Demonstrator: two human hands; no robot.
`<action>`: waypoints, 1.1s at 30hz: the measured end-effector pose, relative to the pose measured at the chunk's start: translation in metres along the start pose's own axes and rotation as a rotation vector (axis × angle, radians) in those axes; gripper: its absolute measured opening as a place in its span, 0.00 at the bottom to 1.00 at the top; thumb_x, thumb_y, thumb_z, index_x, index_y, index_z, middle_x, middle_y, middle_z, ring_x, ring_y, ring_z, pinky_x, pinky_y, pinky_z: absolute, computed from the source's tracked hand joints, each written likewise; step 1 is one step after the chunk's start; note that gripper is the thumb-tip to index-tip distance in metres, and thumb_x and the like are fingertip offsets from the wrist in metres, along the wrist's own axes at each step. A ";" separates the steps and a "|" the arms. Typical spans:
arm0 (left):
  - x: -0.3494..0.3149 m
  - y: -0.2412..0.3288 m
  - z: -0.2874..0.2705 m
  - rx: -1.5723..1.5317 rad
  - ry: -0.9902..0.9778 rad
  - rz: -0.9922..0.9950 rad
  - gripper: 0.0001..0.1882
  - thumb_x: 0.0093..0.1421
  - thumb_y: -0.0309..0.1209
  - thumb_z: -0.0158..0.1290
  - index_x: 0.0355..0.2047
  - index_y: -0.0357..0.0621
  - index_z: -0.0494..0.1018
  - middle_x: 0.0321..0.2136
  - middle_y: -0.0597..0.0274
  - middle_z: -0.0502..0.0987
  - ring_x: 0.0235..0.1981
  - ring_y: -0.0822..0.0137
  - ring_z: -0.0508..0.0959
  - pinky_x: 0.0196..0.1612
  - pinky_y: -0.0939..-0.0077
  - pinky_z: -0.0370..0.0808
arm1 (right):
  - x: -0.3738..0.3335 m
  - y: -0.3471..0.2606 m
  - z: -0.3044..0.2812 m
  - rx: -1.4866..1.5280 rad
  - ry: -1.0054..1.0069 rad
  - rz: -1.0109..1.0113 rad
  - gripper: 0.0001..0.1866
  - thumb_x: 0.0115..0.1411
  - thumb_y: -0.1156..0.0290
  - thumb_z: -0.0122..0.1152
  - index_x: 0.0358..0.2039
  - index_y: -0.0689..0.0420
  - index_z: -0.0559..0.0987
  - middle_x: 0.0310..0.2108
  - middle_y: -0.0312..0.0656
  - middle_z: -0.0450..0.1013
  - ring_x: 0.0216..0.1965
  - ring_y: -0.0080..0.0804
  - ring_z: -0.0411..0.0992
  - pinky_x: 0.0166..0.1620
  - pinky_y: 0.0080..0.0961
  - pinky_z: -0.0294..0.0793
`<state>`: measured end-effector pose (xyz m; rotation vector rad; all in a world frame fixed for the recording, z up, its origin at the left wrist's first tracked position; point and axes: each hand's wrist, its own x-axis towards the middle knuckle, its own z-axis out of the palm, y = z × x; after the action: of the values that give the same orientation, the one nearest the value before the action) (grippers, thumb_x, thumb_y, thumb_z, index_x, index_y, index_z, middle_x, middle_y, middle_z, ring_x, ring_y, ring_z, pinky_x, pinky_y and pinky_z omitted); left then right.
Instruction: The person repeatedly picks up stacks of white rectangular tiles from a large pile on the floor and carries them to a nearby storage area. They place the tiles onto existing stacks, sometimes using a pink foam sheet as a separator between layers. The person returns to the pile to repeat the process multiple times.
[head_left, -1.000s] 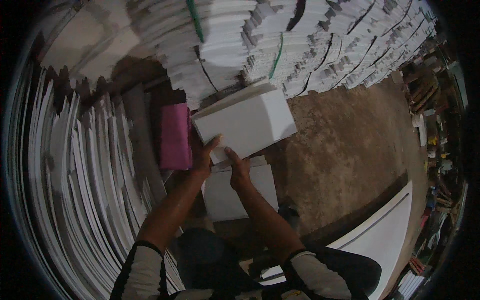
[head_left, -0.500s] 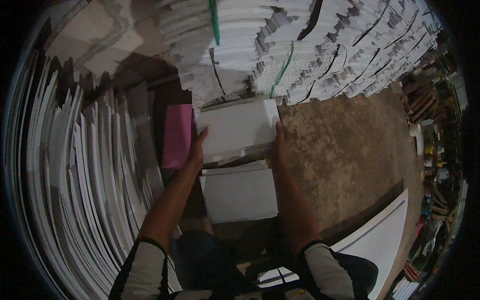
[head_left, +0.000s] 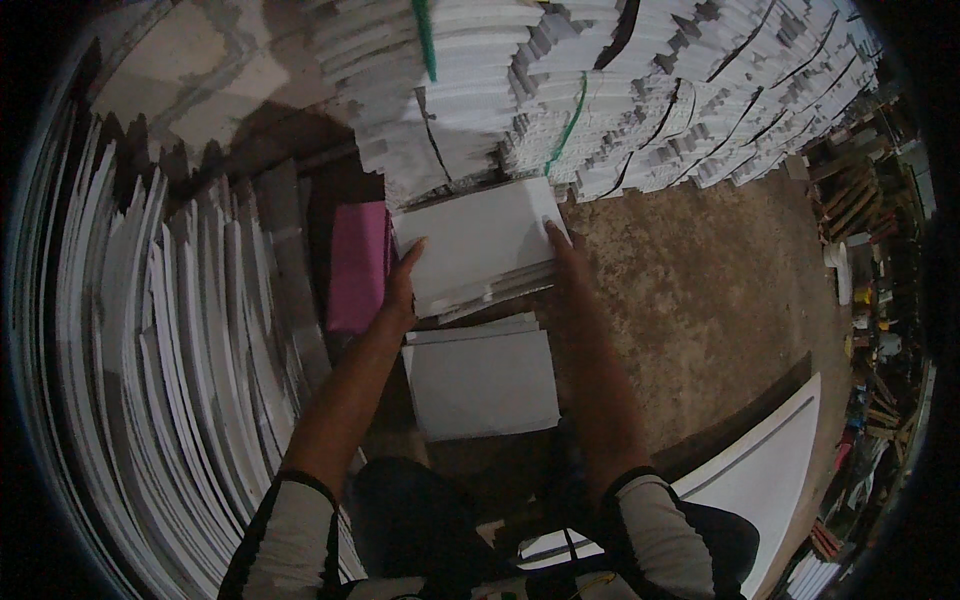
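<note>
My left hand [head_left: 401, 285] grips the left side of a stack of white rectangular boards [head_left: 478, 238], its thumb resting on the top one. At the opposite end my right hand [head_left: 564, 252] clasps the same stack, thumb over the top edge. The lower boards show along the near side, a little uneven. Closer to me lies a second pile of pale rectangular boards [head_left: 484, 388], which neither hand touches. A pink block-shaped piece [head_left: 359, 268] stands just left of my left hand.
Tall white sheets [head_left: 190, 380] lean in rows along the left. Strapped bundles of white boards [head_left: 600, 110] are piled across the far side. Brown floor [head_left: 690, 300] lies to the right, with a white panel [head_left: 755, 470] and cluttered shelving [head_left: 870, 330] beyond.
The stack between my hands has tilted, its right end turned slightly away from me. My right thumb has come over the top board.
</note>
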<state>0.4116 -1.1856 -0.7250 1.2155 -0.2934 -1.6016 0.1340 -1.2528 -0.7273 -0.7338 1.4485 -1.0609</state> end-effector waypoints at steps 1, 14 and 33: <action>-0.001 0.001 0.001 0.024 0.010 -0.003 0.39 0.58 0.52 0.61 0.64 0.46 0.64 0.56 0.57 0.72 0.55 0.55 0.72 0.59 0.56 0.69 | -0.002 0.001 -0.001 0.033 -0.026 0.011 0.39 0.57 0.49 0.69 0.62 0.60 0.70 0.55 0.48 0.73 0.53 0.43 0.72 0.57 0.40 0.69; -0.012 0.007 -0.001 0.072 0.073 -0.112 0.47 0.57 0.62 0.58 0.69 0.50 0.58 0.62 0.55 0.67 0.62 0.51 0.66 0.63 0.49 0.65 | 0.023 0.062 -0.019 0.125 -0.153 -0.045 0.34 0.65 0.50 0.60 0.62 0.62 0.70 0.56 0.47 0.72 0.55 0.43 0.69 0.58 0.41 0.68; -0.132 -0.105 -0.090 0.370 0.117 -0.347 0.48 0.58 0.63 0.57 0.69 0.49 0.57 0.65 0.55 0.64 0.65 0.52 0.64 0.65 0.50 0.61 | -0.117 0.097 -0.059 -0.637 -0.307 0.463 0.59 0.46 0.32 0.70 0.68 0.62 0.62 0.60 0.60 0.68 0.57 0.53 0.71 0.61 0.41 0.69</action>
<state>0.4147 -0.9989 -0.7663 1.7114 -0.3269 -1.8135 0.1084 -1.0975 -0.7692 -0.8954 1.5849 -0.1102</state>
